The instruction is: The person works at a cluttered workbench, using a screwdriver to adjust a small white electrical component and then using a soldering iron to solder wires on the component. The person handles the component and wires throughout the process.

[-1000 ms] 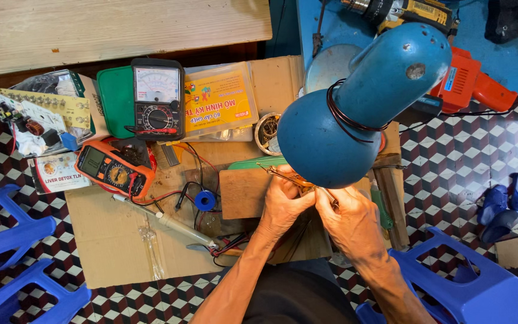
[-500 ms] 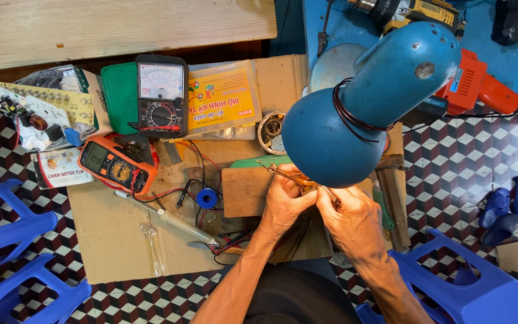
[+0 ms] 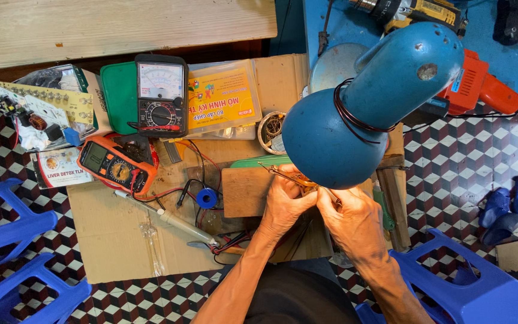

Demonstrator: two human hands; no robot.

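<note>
My left hand (image 3: 287, 203) and my right hand (image 3: 354, 219) meet over a small wooden block (image 3: 244, 191) on a sheet of cardboard (image 3: 115, 240). My left hand pinches thin metal tweezers (image 3: 283, 174) whose tips point up and left. My right hand grips a slim metal tool (image 3: 331, 195) close to the left fingers. What sits between the fingertips is too small to tell. A big blue lamp shade (image 3: 355, 114) hangs right above both hands and hides part of the work.
On the cardboard lie an orange multimeter (image 3: 115, 165), a black analog meter (image 3: 161, 96), a soldering iron (image 3: 169, 217), a blue solder spool (image 3: 207, 197) and a yellow kit bag (image 3: 222, 99). A circuit board (image 3: 37, 108) lies left. Blue plastic stools (image 3: 13, 234) stand on the checkered floor.
Both hands stay together over the wooden block with only slight finger shifts. The view has drifted a little; nothing else on the cardboard moved.
</note>
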